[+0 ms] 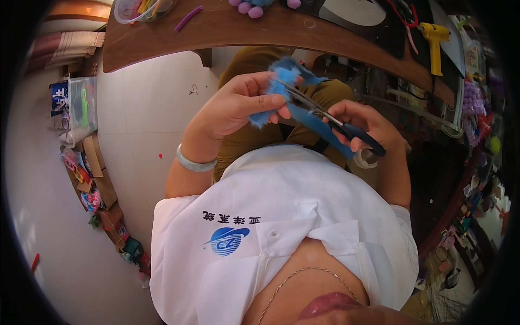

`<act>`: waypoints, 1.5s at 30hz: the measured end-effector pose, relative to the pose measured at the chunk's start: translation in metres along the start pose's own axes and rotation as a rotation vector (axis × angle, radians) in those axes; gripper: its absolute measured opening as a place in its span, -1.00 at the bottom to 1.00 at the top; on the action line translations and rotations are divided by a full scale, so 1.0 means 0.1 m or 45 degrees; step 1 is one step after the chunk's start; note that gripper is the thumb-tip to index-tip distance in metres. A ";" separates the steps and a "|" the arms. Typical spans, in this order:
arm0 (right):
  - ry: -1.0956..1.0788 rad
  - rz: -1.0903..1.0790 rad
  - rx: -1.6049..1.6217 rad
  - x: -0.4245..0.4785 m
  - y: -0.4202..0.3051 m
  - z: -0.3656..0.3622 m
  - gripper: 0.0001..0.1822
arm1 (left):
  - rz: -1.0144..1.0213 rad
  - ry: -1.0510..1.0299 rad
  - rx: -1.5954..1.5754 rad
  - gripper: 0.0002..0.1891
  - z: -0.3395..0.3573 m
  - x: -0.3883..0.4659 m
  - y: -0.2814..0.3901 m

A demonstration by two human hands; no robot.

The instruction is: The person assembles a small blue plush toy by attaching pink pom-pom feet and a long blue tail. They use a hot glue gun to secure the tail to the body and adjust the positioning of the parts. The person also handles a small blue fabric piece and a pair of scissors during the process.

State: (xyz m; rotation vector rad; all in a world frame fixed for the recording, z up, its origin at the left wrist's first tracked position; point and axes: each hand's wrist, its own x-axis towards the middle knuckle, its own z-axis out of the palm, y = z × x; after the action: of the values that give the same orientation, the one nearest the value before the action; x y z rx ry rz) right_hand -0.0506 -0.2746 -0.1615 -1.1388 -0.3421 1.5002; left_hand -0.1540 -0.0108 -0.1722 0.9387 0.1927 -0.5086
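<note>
My left hand (248,99) pinches a piece of blue faux fur (283,77) between thumb and fingers, above my lap. In my right hand (363,124) is a pair of scissors (317,107) with dark handles. Their blades point up and to the left, with the tips over the fluffy side of the fur. Whether the blades are parted there is hard to make out. A longer strip of blue fabric (315,124) hangs below the scissors and runs down over my trousers. Part of the fur is hidden behind my left fingers.
Before me, the brown wooden table (252,36) carries a yellow glue gun (435,44), a purple chenille stem (189,18), lilac pompoms (256,11) and a clear tub (138,10). Boxes of craft supplies (95,162) line the floor at left. Crowded shelves (479,122) stand at right.
</note>
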 end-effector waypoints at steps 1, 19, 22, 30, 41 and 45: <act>0.001 0.004 0.019 0.02 0.00 0.01 -0.29 | 0.004 -0.007 -0.009 -0.53 0.00 0.00 0.00; -0.037 -0.054 0.035 0.10 0.08 -0.01 -0.26 | 0.036 -0.034 -0.009 -0.54 0.01 0.03 0.04; -0.101 -0.072 0.044 0.10 0.06 0.03 -0.25 | 0.042 -0.049 0.011 -0.54 0.02 0.02 0.05; -0.061 -0.058 0.051 0.10 0.05 -0.02 -0.35 | 0.028 -0.042 0.053 -0.54 -0.01 0.04 0.05; 0.099 -0.092 -0.062 -0.03 0.04 -0.03 -0.45 | 0.014 -0.053 0.107 -0.49 -0.04 0.05 0.07; 0.588 -0.397 -0.461 -0.14 -0.04 -0.11 -0.45 | 0.030 0.133 0.209 -0.58 -0.09 0.04 0.01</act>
State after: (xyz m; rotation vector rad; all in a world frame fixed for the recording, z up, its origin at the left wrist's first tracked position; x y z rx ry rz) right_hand -0.0417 -0.2896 -0.1574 -1.5952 -0.4563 0.8880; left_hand -0.1499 -0.0048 -0.1781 1.1279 0.2363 -0.4590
